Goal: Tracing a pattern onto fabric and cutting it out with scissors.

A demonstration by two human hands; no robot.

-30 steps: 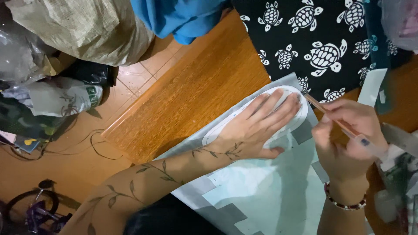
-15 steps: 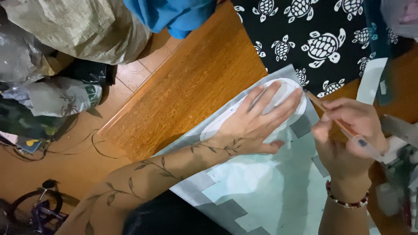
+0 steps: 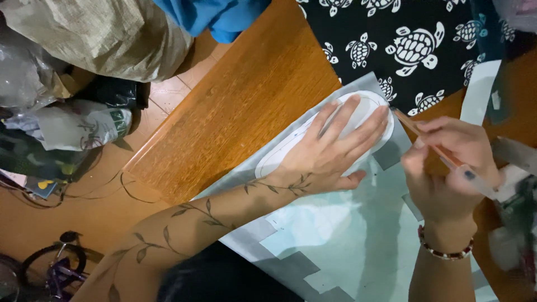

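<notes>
The left hand (image 3: 330, 154) lies flat, palm down, its fingers (image 3: 358, 126) spread and stretched away from the body, the thumb stuck out to the side toward the other hand. Its forearm runs long and bare from the lower left, crossing diagonally, with a vine of leaves tattooed from above the elbow to the wrist. The right hand (image 3: 447, 168) comes up from the bottom edge, just beside the left, wrist slightly bent, a beaded bracelet around it. Its fingers (image 3: 442, 130) are curled and pinched together in a writing grip, thumb tucked against the forefinger, knuckles turned upward.
</notes>
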